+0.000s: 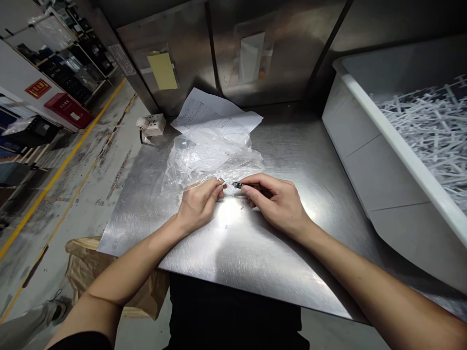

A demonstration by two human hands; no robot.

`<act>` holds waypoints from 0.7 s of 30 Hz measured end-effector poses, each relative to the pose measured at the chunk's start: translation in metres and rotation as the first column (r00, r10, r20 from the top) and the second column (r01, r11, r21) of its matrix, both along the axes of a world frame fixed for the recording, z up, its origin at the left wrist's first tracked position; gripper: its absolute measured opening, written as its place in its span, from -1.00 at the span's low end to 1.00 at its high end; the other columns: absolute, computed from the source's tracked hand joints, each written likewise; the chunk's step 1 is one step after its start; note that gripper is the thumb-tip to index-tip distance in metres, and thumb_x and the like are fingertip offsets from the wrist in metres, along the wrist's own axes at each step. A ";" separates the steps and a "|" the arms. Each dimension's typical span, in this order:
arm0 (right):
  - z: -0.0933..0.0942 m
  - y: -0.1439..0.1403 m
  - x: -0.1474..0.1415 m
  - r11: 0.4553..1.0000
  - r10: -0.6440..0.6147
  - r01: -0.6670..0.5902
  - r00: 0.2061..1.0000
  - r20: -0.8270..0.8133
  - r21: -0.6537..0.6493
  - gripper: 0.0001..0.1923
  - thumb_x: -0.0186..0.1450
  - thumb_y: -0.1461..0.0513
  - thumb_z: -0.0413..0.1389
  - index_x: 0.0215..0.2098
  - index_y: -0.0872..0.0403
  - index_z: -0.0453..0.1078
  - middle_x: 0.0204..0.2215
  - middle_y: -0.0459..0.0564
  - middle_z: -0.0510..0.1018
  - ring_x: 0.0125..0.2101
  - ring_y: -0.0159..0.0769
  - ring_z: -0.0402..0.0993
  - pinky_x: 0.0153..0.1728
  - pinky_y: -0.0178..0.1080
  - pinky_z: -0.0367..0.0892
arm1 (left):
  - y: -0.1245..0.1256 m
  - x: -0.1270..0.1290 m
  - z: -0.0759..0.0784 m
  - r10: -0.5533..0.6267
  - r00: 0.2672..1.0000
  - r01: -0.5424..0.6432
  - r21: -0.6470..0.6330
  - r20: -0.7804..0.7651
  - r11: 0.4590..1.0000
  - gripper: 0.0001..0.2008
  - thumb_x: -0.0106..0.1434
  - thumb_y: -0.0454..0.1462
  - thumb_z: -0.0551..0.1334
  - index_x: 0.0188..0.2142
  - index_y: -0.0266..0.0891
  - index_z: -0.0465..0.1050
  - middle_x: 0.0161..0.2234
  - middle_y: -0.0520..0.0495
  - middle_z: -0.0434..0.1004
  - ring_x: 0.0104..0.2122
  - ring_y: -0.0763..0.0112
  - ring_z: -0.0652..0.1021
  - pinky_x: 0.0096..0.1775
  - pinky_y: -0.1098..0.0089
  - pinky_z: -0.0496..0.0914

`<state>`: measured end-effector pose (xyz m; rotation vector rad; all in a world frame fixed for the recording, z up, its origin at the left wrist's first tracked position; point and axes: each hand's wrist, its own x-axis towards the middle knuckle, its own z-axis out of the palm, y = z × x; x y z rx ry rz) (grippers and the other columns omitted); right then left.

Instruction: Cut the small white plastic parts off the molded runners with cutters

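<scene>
My left hand (200, 203) pinches a small white branched plastic piece (228, 187) between thumb and fingers, just above the steel tabletop. My right hand (275, 201) is closed around small dark nippers (239, 185), whose tip touches or nearly touches the white piece. The handle is mostly hidden inside the palm. A crumpled clear plastic bag (215, 155) lies right behind both hands, with white bits showing through it. Tiny loose scraps (241, 208) are on the metal below the hands.
At the right stands a large grey bin (397, 146) heaped with white plastic pieces (434, 126). Printed paper sheets (215, 114) lie at the back, near a power socket (155, 124). A brown bag (87, 265) is on the floor left of the table; a shoe (56, 310) shows nearby.
</scene>
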<state>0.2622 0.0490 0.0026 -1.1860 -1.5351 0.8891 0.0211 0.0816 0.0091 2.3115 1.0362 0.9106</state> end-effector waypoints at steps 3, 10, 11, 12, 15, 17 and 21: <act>-0.002 0.000 0.000 1.000 0.003 -0.003 1.000 -0.020 -0.022 -0.83 0.51 0.11 0.30 -0.06 -0.02 0.70 -0.29 -0.03 0.77 -0.24 -0.11 0.71 -0.35 -0.16 0.47 | 0.000 0.000 0.000 0.001 1.000 -0.001 0.003 -0.016 1.000 -0.72 0.68 -0.22 0.10 -0.15 -0.15 0.53 -0.32 -0.01 0.65 -0.33 0.37 0.63 -0.19 0.36 0.49; -0.001 0.000 0.000 1.000 -0.025 0.025 1.000 0.011 -0.014 -0.83 0.50 0.10 0.29 -0.11 -0.01 0.70 -0.35 -0.03 0.74 -0.32 -0.15 0.66 -0.40 -0.18 0.41 | 0.000 0.002 0.001 0.049 0.998 -0.050 -0.003 -0.033 0.999 -0.76 0.66 -0.24 0.13 -0.16 -0.15 0.53 -0.34 0.02 0.66 -0.33 0.37 0.65 -0.20 0.35 0.45; 0.000 0.000 0.000 0.999 -0.037 0.037 0.999 0.012 -0.009 -0.83 0.50 0.10 0.29 -0.12 0.00 0.69 -0.35 -0.03 0.74 -0.35 -0.17 0.64 -0.40 -0.17 0.41 | 0.000 0.002 0.001 0.057 0.998 -0.058 -0.011 -0.032 0.998 -0.76 0.65 -0.24 0.14 -0.16 -0.15 0.53 -0.34 0.02 0.66 -0.34 0.37 0.64 -0.20 0.35 0.45; 0.000 -0.001 0.000 0.999 -0.044 0.044 0.999 0.006 -0.006 -0.83 0.50 0.10 0.30 -0.11 0.00 0.69 -0.35 -0.03 0.73 -0.37 -0.18 0.63 -0.40 -0.17 0.41 | 0.000 0.002 0.001 0.065 0.997 -0.065 -0.018 -0.033 0.998 -0.76 0.65 -0.25 0.14 -0.17 -0.15 0.53 -0.34 0.02 0.66 -0.34 0.37 0.64 -0.20 0.34 0.45; 0.005 -0.003 -0.001 1.000 -0.019 0.019 1.000 -0.022 0.003 -0.82 0.48 0.09 0.31 -0.09 0.00 0.70 -0.35 -0.03 0.73 -0.39 -0.20 0.62 -0.37 -0.17 0.44 | 0.000 0.002 0.002 0.077 0.996 -0.078 -0.029 -0.042 0.997 -0.77 0.64 -0.26 0.15 -0.19 -0.15 0.53 -0.35 0.03 0.66 -0.34 0.37 0.64 -0.20 0.34 0.45; 0.007 -0.005 -0.002 1.000 0.014 -0.014 1.000 -0.025 0.007 -0.82 0.48 0.09 0.31 -0.08 -0.01 0.70 -0.34 -0.03 0.74 -0.38 -0.19 0.64 -0.36 -0.16 0.46 | 0.000 0.002 0.002 0.078 0.996 -0.079 -0.025 -0.049 0.997 -0.77 0.63 -0.27 0.15 -0.19 -0.15 0.52 -0.35 0.03 0.65 -0.34 0.36 0.64 -0.19 0.34 0.45; 0.008 -0.006 -0.003 0.999 0.037 -0.037 0.999 -0.009 -0.002 -0.83 0.47 0.10 0.32 -0.09 -0.02 0.70 -0.31 -0.03 0.76 -0.36 -0.18 0.66 -0.35 -0.15 0.48 | 0.000 0.002 0.003 0.077 0.996 -0.078 -0.017 -0.051 0.997 -0.77 0.63 -0.27 0.15 -0.20 -0.15 0.51 -0.35 0.02 0.65 -0.34 0.35 0.64 -0.19 0.34 0.45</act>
